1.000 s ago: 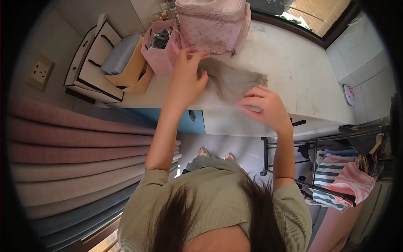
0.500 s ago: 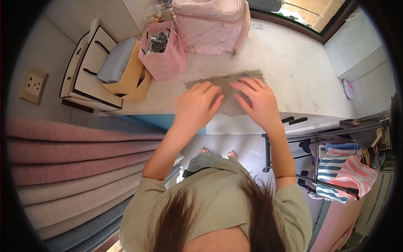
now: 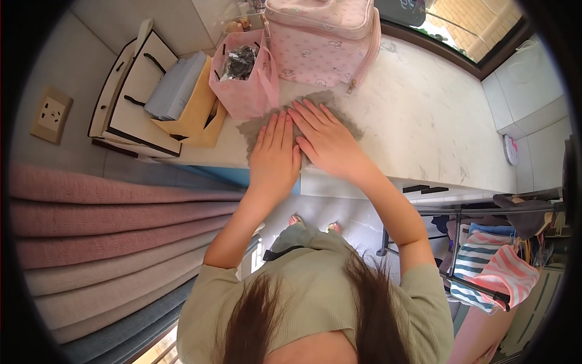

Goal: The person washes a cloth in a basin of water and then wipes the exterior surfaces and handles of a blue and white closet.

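Observation:
A grey-brown cloth (image 3: 348, 121) with a wavy edge lies spread on the white marbled counter (image 3: 424, 115), near its front edge. Both of my hands rest on it side by side, palms down. My left hand (image 3: 274, 148) lies with its fingers stretched out toward the far side. Beside it, my right hand (image 3: 327, 136) presses flat, its fingers pointing to the far left and nearly touching the left fingertips. The middle of the cloth is hidden beneath my hands.
Behind the cloth stand a pink gift bag (image 3: 245, 94) and a pink zipped case (image 3: 321, 45). A yellow-brown box (image 3: 194, 127) and a white bag with black trim (image 3: 136, 115) are farther left. Pink curtains (image 3: 121, 212) hang at left; a black rack (image 3: 454, 242) holds striped towels at right.
My hands have come down flat onto the cloth and closer together. The cloth has shifted left along the counter, and my right hand has moved left with it.

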The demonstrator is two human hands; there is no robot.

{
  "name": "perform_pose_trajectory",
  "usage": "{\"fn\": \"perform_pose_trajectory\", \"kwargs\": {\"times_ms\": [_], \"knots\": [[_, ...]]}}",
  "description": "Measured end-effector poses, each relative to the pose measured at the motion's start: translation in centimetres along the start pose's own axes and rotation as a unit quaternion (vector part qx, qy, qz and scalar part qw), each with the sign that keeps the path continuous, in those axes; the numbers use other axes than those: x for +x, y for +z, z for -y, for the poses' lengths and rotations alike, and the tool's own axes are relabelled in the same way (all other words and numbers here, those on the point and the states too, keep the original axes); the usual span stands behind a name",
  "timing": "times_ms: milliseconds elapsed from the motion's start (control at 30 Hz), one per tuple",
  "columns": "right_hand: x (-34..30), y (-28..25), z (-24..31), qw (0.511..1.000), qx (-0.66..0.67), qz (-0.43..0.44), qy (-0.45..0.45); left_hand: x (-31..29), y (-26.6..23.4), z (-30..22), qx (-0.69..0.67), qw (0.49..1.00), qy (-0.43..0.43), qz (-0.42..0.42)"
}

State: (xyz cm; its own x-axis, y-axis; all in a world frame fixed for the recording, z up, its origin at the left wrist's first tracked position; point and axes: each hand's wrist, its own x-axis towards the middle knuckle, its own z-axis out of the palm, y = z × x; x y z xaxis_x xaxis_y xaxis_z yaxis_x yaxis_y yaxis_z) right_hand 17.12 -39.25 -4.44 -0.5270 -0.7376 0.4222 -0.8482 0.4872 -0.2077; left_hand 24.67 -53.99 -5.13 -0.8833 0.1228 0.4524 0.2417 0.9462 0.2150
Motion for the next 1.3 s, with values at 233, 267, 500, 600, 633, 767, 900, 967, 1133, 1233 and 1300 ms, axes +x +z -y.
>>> {"fn": "perform_pose_trajectory", "kwargs": {"times_ms": [233, 267, 500, 600, 633, 767, 900, 967, 1133, 1233, 1300], "knots": [[-1.4, -1.1, 0.6, 1.000, 0.016, 0.020, 0.007, -1.7, -0.1, -2.2, -0.009, 0.999, -0.030, 0.005], [-1.5, -1.3, 0.7, 0.999, 0.017, 0.034, 0.017, -1.5, 0.0, -2.3, -0.010, 1.000, -0.030, 0.000], [1.0, -0.4, 0.1, 1.000, -0.012, 0.016, 0.012, 0.3, 0.1, -0.7, 0.004, 1.000, -0.029, -0.008], [-1.4, -0.9, 1.1, 0.999, 0.022, 0.030, 0.019, -1.1, -0.1, -1.5, 0.013, 0.999, -0.035, 0.009], [-2.3, -1.6, 1.8, 0.999, -0.003, 0.041, 0.033, -1.7, -0.2, -2.0, 0.001, 1.000, -0.026, 0.014], [-2.9, -2.4, 2.3, 0.994, -0.038, 0.084, 0.064, -2.0, -0.7, -2.5, -0.026, 0.999, -0.011, 0.039], [-3.0, -2.2, 1.4, 0.997, -0.029, 0.039, 0.062, -1.0, -0.4, -3.3, 0.011, 0.999, -0.010, 0.052], [-3.6, -2.5, 0.7, 0.997, -0.030, 0.038, 0.052, -0.3, 0.3, -3.9, 0.019, 0.999, -0.023, 0.032], [-7.7, -5.5, -3.0, 0.996, -0.034, 0.050, 0.071, 2.0, 2.6, -8.3, -0.013, 0.998, 0.026, 0.049], [-10.9, -7.9, -4.9, 0.993, -0.050, 0.066, 0.089, 3.2, 3.8, -11.3, -0.034, 0.995, 0.065, 0.061], [-13.0, -9.5, -6.0, 0.990, -0.061, 0.076, 0.099, 4.1, 4.4, -13.2, -0.059, 0.988, 0.118, 0.074]]}}
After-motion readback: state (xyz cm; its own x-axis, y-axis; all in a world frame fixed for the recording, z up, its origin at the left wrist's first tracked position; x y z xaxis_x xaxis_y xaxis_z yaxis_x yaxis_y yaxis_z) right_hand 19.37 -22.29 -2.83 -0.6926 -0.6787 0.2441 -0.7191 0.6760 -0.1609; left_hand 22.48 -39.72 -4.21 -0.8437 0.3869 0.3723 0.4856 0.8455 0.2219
